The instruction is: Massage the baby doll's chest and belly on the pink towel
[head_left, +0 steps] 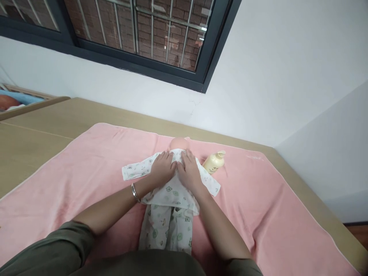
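Observation:
What looks like a baby doll lies on its back, its bald head (178, 143) at the far end. It has on a white long-sleeved top (172, 193) with small green prints and matching trousers (165, 226). My left hand (162, 166) rests flat on the left side of the upper chest, fingers stretched. On the right side of the chest lies my right hand (190, 170), flat as well, with the thumbs close together. Both sleeves spread outward. The doll's face and hands cannot be made out.
A pale yellow pump bottle (214, 161) lies tilted beside the right sleeve. Under everything spreads a pink blanket (97, 165) on a wooden surface (86, 111). Behind it rises a white wall (244, 103) with a dark-framed window (143, 63).

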